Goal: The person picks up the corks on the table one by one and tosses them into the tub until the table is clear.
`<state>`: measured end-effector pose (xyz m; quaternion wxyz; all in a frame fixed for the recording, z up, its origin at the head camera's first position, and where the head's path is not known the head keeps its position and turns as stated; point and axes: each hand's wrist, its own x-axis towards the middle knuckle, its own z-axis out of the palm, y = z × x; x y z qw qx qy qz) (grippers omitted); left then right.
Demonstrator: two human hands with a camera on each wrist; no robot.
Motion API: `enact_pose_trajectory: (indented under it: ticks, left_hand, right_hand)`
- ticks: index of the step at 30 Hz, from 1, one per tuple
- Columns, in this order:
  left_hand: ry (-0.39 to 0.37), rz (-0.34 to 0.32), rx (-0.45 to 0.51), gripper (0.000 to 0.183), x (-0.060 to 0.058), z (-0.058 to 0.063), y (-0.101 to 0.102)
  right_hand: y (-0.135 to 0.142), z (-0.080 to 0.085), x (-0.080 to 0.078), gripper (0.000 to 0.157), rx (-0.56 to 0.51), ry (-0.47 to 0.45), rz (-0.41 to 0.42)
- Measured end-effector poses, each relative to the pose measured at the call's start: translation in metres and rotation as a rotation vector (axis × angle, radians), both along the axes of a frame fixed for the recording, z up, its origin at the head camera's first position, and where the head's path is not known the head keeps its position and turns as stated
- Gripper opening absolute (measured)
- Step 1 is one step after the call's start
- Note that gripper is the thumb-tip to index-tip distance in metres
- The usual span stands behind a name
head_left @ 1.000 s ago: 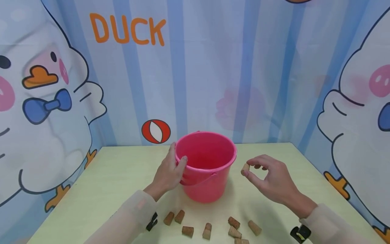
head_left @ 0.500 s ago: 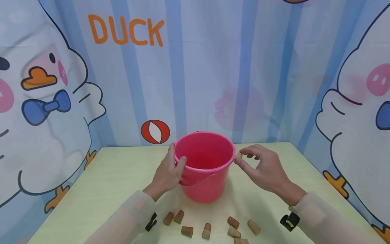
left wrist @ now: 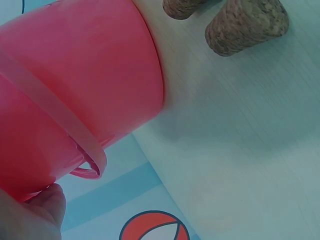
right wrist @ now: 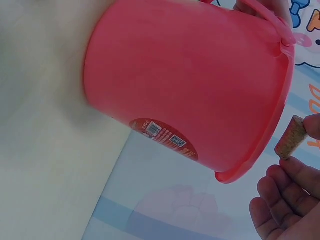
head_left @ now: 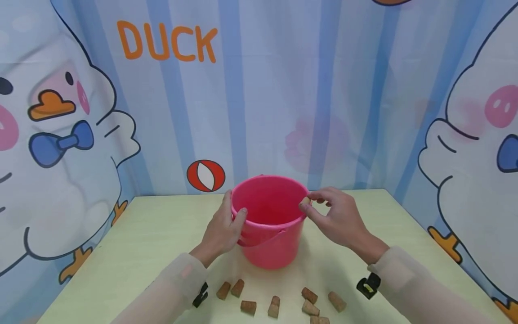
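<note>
A pink bucket stands upright on the table, its handle hanging down the near side. My left hand grips the bucket's left rim, thumb over the edge and fingers against the outer wall. Between thumb and index finger, my right hand pinches a cork stopper at the bucket's right rim. In the right wrist view this tapered cork is just beyond the rim, with the other fingers loosely bent below it. The bucket's floor is hidden in the head view.
Several loose corks lie on the pale table before the bucket, among them a cork near the middle and a cork on the right. Behind the table hangs a striped duck-print curtain.
My right hand has carried the cork left and upward, from right of the bucket to its rim. The left hand keeps its grip and the bucket stays in place.
</note>
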<state>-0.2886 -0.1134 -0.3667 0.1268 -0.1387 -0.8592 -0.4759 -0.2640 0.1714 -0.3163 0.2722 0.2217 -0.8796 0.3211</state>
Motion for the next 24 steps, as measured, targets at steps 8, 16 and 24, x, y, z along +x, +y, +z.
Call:
enact_pose_trajectory:
  ticks: [8, 16, 24]
  left_hand:
    - [-0.001, 0.007, 0.006, 0.084, -0.001, -0.001, 0.000]
    - [0.007, 0.004, 0.004, 0.084, -0.002, -0.002, -0.001]
    - [0.000, 0.007, 0.002, 0.083, -0.002, -0.002, 0.000]
  right_hand:
    - [-0.010, 0.002, -0.007, 0.026, 0.010, -0.024, 0.004]
    - [-0.018, 0.005, -0.014, 0.025, 0.027, -0.059, 0.014]
    - [-0.024, 0.003, -0.017, 0.034, 0.030, -0.143, -0.005]
